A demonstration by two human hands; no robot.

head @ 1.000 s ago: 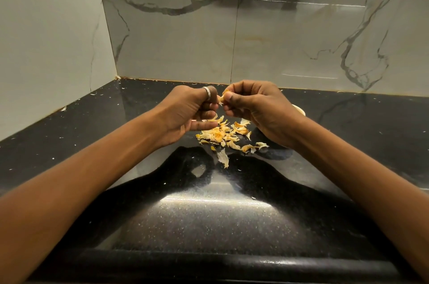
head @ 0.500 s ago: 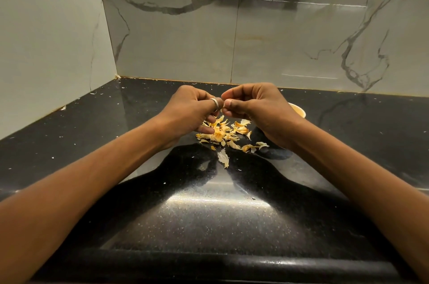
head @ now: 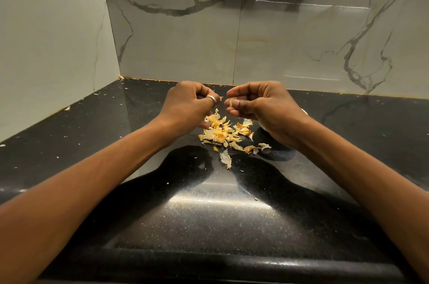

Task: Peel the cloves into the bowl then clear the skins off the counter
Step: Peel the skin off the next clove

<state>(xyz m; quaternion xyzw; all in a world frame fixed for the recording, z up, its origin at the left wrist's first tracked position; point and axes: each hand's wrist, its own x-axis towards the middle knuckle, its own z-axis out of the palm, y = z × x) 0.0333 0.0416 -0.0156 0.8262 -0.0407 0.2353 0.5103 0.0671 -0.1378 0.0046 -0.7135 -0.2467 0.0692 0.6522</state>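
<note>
**Peeling stage, head view.** Your right hand (head: 262,105) has its fingers (head: 241,103) curled, thumb and forefinger pinching a partly skinned clove (head: 232,102); your left hand (head: 188,105), just beside it across a small gap, also has its fingers curled and pinches what looks like a torn flake (head: 221,98), too small to be sure. Below and between both sets of fingers, a heap of skins (head: 220,132) lies on the dark surface (head: 220,214); one piece lies apart, nearer you. The bowl (head: 304,112) shows only as a pale rim behind your right wrist; its contents are hidden. Judged progress: several cloves appear peeled; this one is mid-peel; dropping it in the bowl and clearing the skins remain.
</note>
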